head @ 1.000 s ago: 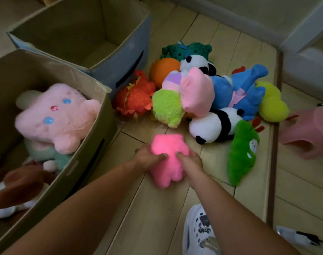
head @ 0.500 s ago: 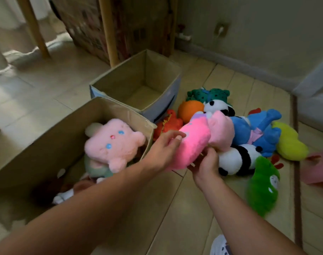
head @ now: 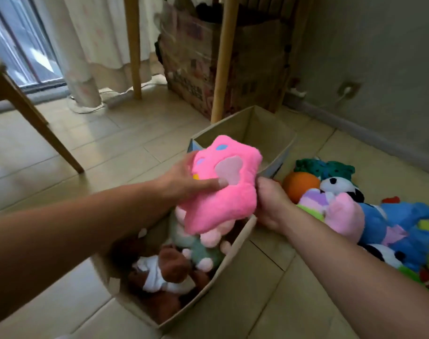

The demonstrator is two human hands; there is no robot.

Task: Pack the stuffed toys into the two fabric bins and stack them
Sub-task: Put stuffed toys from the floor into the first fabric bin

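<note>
A bright pink stuffed toy hangs above the near fabric bin. My left hand grips its left side, thumb pressed on its front. My right hand holds its right edge with curled fingers. In the near bin lie a pale pink toy, a green-grey toy and a brown toy. Behind the pink toy stands the far fabric bin; what shows of its inside holds nothing. More stuffed toys lie on the floor at the right: orange, panda, blue.
Wooden furniture legs and a cardboard box stand behind the bins. A slanted wooden leg crosses the left. A wall with a socket runs along the right. Tiled floor stretches left of the bins.
Both hands lifted the bright pink toy from the floor, turned its face up and carried it left, over the near bin. The camera tilted up towards the furniture.
</note>
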